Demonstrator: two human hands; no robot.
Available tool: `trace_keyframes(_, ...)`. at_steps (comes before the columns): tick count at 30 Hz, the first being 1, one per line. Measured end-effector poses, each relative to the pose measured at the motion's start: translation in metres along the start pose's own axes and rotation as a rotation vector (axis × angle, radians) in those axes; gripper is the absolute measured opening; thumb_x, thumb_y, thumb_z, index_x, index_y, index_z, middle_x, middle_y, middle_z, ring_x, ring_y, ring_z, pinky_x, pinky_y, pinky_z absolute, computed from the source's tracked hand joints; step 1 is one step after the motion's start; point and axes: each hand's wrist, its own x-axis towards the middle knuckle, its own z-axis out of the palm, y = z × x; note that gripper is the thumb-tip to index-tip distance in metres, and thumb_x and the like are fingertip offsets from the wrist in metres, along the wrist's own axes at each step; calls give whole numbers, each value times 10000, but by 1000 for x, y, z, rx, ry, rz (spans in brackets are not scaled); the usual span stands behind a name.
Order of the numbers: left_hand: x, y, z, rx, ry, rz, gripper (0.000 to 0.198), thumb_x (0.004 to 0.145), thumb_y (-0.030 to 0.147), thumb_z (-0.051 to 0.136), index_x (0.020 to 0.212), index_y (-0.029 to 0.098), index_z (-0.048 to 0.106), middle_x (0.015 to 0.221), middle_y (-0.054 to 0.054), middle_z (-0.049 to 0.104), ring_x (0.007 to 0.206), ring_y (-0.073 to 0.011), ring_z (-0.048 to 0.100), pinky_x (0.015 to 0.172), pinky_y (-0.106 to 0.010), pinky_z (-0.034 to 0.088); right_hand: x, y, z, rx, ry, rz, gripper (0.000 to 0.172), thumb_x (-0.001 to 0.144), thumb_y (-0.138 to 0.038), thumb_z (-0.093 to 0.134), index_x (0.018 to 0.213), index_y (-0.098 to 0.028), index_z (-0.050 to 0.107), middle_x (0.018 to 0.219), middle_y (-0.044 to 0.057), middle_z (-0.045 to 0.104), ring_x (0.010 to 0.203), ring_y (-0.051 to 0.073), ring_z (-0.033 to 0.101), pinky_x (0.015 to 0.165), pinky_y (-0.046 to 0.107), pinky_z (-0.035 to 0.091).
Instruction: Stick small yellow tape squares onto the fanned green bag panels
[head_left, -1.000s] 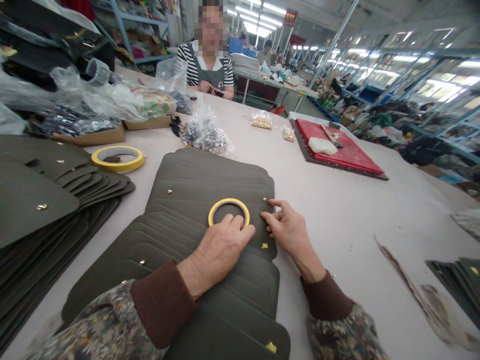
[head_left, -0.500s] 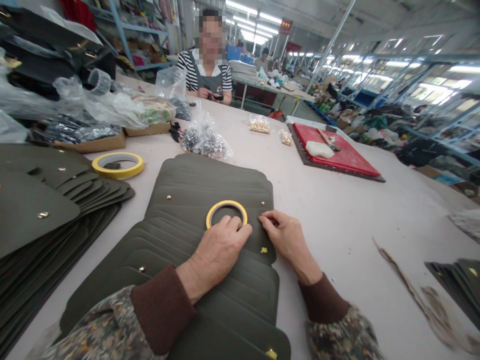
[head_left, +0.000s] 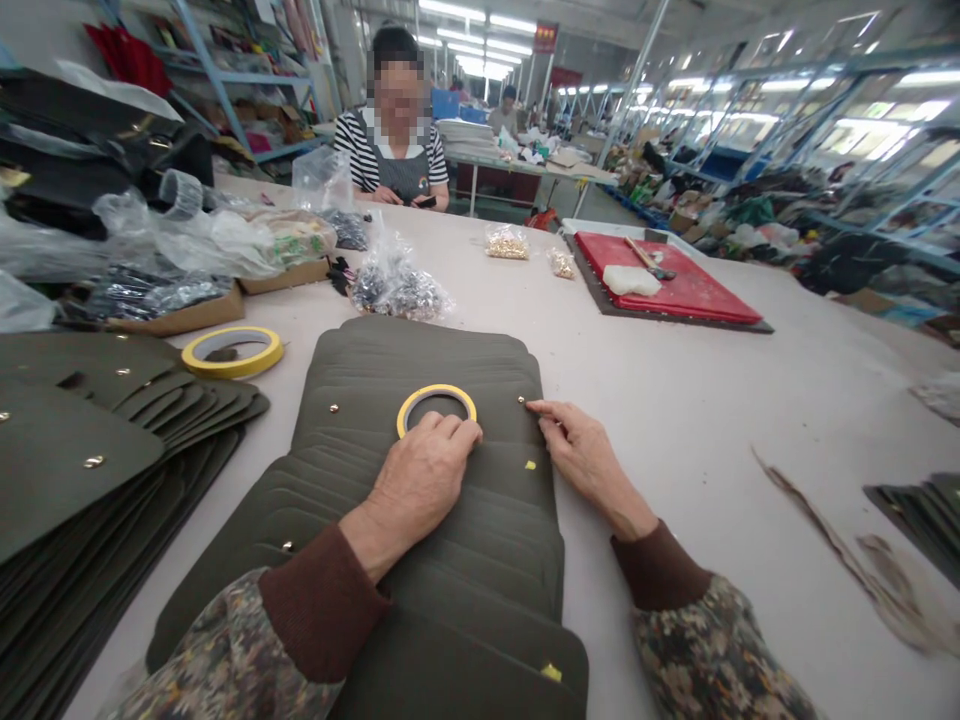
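My left hand (head_left: 416, 475) is closed on the near rim of a roll of yellow tape (head_left: 411, 402), holding it tilted up above a fanned stack of dark olive panels (head_left: 427, 365). At the stack's right edge is my right hand (head_left: 589, 462). Its index finger reaches out to the top panel just beside a small metal stud (head_left: 521, 400), with the thumb lower and a little apart. Nothing shows between those fingers. A small yellow tape piece (head_left: 530, 465) sticks to a panel below, and another tape scrap (head_left: 552, 672) is on a nearer panel.
A second yellow tape roll (head_left: 233, 366) lies beside more olive panels (head_left: 82, 425) at left. Bags of metal parts (head_left: 397, 285) and a red board (head_left: 667, 275) with a hammer (head_left: 649, 258) are farther back. Across the table sits a person (head_left: 394, 150). A brown strip (head_left: 832, 560) lies right.
My right thumb and index finger were pinched together at the panel edge; now the index finger stretches toward the stud. My left hand still grips the tape roll. The view has shifted slightly.
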Motion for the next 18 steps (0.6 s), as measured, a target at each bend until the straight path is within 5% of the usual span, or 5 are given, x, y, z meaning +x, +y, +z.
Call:
trace_keyframes(5,-3,0,-3,-77,-96,116,155,943,173,425,940,200,578,854,-28,612,846,-185,549,748,-298,488,0,-1,-1,23,2,-3,299,877,-176,446,1062,-200,680,896,50,683,725,162,590,702,311,482)
trace_keyframes(12,-8,-3,2,-330,225,107,238,966,231,435,1178,203,540,1080,-20,697,936,-124,668,841,-222,518,-6,-29,-12,214,92,42,235,868,-256,537,1027,-156,677,758,34,675,588,134,580,589,267,485)
trace_keyframes(18,-9,2,-1,-298,181,89,449,967,262,421,1402,206,327,1133,-46,691,919,-159,696,774,-251,555,-15,-55,-7,320,-77,-282,213,844,-148,565,1033,-187,655,903,57,693,775,157,636,721,288,516)
